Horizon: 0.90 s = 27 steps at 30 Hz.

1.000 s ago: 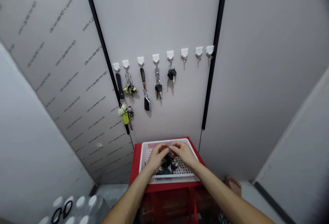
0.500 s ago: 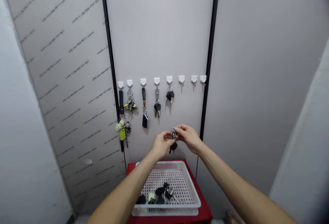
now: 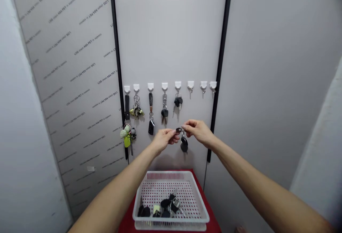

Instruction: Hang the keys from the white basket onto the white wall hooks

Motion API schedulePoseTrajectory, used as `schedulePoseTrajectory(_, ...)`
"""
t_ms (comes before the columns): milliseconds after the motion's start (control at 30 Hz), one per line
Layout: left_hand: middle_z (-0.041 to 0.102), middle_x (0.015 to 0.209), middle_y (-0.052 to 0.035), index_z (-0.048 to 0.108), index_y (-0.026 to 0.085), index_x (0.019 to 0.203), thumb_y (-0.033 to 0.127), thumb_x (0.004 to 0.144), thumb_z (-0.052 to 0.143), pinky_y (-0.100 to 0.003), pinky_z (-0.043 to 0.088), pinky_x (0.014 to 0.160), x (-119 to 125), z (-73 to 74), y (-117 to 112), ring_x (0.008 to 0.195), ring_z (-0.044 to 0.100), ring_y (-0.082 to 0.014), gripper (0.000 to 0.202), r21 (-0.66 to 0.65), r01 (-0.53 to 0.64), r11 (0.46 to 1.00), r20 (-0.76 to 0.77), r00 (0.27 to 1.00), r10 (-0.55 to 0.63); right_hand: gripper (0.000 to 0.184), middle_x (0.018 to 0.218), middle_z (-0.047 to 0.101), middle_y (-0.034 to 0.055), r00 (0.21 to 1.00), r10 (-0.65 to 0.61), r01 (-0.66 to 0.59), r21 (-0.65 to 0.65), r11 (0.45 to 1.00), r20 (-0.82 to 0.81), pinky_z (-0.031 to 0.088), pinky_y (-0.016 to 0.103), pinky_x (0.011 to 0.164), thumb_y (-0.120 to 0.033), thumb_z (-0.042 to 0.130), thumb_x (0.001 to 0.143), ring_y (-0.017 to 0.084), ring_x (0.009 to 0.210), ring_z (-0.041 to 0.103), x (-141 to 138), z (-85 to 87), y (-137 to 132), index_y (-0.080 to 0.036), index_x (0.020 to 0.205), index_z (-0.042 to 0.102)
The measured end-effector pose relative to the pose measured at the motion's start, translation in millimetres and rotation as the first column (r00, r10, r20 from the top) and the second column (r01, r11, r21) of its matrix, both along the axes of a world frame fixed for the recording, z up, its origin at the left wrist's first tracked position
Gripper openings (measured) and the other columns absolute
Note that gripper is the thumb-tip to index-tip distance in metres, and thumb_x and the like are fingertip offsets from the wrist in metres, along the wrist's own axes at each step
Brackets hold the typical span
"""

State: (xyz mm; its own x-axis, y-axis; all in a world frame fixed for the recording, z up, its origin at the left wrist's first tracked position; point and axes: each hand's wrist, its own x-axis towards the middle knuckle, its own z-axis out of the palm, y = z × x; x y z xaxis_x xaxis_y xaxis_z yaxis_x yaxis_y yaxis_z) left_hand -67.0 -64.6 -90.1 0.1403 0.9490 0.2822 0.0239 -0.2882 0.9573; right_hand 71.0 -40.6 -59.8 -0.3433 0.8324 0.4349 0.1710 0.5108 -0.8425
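Between my two hands, in front of the wall and above the basket, is a bunch of keys (image 3: 184, 144) with dark heads. My left hand (image 3: 165, 139) pinches one dark piece of the bunch and draws it out to the left side. The fingertips of my right hand (image 3: 196, 130) are closed on the metal ring at the top. The rest of the bunch dangles below the ring. Higher up on the wall, a pair of black-headed keys (image 3: 178, 101) hangs from a white hook (image 3: 177, 85).
More hooks to the left carry a black strap (image 3: 127, 107) with charms, a brass key bunch (image 3: 136, 111), a car key fob (image 3: 151, 127) and clipped keys (image 3: 164, 113). Bare hooks (image 3: 203, 86) are at right. A white basket (image 3: 204, 204) with several keys stands on a red surface (image 3: 212, 222).
Both hands have risen slightly. My left hand has shifted left, from beside the hanging keys to pulling one piece sideways. The camera view has shifted a little.
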Motion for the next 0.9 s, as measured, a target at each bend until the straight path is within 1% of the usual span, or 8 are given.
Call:
schedulePoseTrajectory(67,0.055,0.064,-0.0041,0.053,0.009,0.075,0.031,0.067,0.040,-0.018,0.034,0.051,2.7,3.2,1.9,0.053,0.048,-0.0061,0.027,-0.014,-0.035,0.999,-0.008,0.999,0.035,0.015,0.038,0.043,-0.0059,1.000,-0.015,0.015,-0.002,1.000,-0.008,0.031,0.018,0.039,-0.028,0.050,0.058,0.004,0.035,0.038,-0.6,5.1,1.0,-0.013,0.056,0.048)
schedulePoseTrajectory(100,0.055,0.066,-0.0041,0.052,0.009,0.075,0.029,0.067,0.040,-0.018,0.035,0.052,4.4,4.0,3.3,0.054,0.048,-0.0063,0.024,0.017,-0.078,0.997,-0.032,0.996,0.079,0.015,0.038,0.043,-0.0058,0.999,-0.039,0.039,-0.010,0.999,-0.020,0.032,0.018,0.038,-0.027,0.051,0.057,0.004,0.035,0.038,-0.8,7.6,1.8,-0.013,0.055,0.048)
schedulePoseTrajectory(233,0.056,0.071,-0.0041,0.053,0.011,0.074,0.018,0.063,0.045,-0.022,0.037,0.063,11.1,7.1,9.6,0.065,0.048,-0.0092,0.016,0.261,-0.206,0.943,-0.174,0.951,0.256,0.014,0.036,0.043,-0.0052,0.988,-0.131,0.128,-0.037,0.991,-0.084,0.033,0.018,0.036,-0.026,0.051,0.057,0.004,0.033,0.039,-0.6,19.4,7.4,-0.014,0.052,0.045)
schedulePoseTrajectory(333,0.055,0.083,-0.0064,0.051,0.011,0.083,0.015,0.060,0.048,-0.024,0.037,0.069,16.6,15.9,14.3,0.074,0.048,-0.0116,0.024,0.358,-0.248,0.900,-0.203,0.920,0.335,0.014,0.037,0.043,-0.0047,0.974,-0.168,0.168,-0.008,0.986,-0.152,0.034,0.018,0.036,-0.025,0.052,0.056,0.004,0.034,0.040,0.9,31.8,15.2,-0.013,0.053,0.046)
schedulePoseTrajectory(500,0.052,0.094,-0.0067,0.046,0.012,0.093,0.011,0.062,0.045,-0.025,0.037,0.073,32.6,45.6,21.9,0.080,0.048,-0.0116,0.032,0.475,-0.193,0.859,-0.212,0.922,0.324,0.011,0.041,0.043,-0.0047,0.912,-0.241,0.281,0.078,0.956,-0.330,0.034,0.017,0.036,-0.024,0.052,0.056,0.004,0.036,0.041,3.2,55.4,34.0,-0.013,0.054,0.047)
schedulePoseTrajectory(667,0.053,0.093,-0.0039,0.048,0.015,0.093,0.010,0.062,0.044,-0.028,0.033,0.080,47.2,71.2,25.9,0.085,0.047,-0.0136,0.032,0.536,-0.148,0.831,-0.302,0.886,0.352,0.013,0.040,0.042,-0.0046,0.854,-0.344,0.420,0.127,0.898,-0.390,0.034,0.018,0.036,-0.026,0.050,0.056,0.005,0.037,0.040,2.5,73.4,52.9,-0.014,0.053,0.046)
schedulePoseTrajectory(767,0.052,0.094,-0.0042,0.048,0.015,0.093,0.010,0.060,0.045,-0.029,0.032,0.081,49.6,78.0,25.7,0.087,0.046,-0.0148,0.033,0.531,-0.179,0.828,-0.334,0.854,0.399,0.012,0.040,0.044,-0.0036,0.818,-0.411,0.493,0.123,0.861,-0.401,0.034,0.018,0.036,-0.026,0.049,0.056,0.006,0.037,0.041,1.1,81.9,62.3,-0.015,0.052,0.047)
schedulePoseTrajectory(900,0.052,0.095,-0.0063,0.047,0.013,0.095,0.012,0.060,0.044,-0.028,0.033,0.078,46.1,76.6,23.6,0.084,0.047,-0.0150,0.035,0.513,-0.196,0.836,-0.390,0.814,0.431,0.009,0.040,0.044,-0.0027,0.785,-0.469,0.538,0.070,0.840,-0.404,0.033,0.019,0.036,-0.022,0.048,0.055,0.007,0.038,0.042,-2.1,86.7,70.6,-0.015,0.050,0.046)
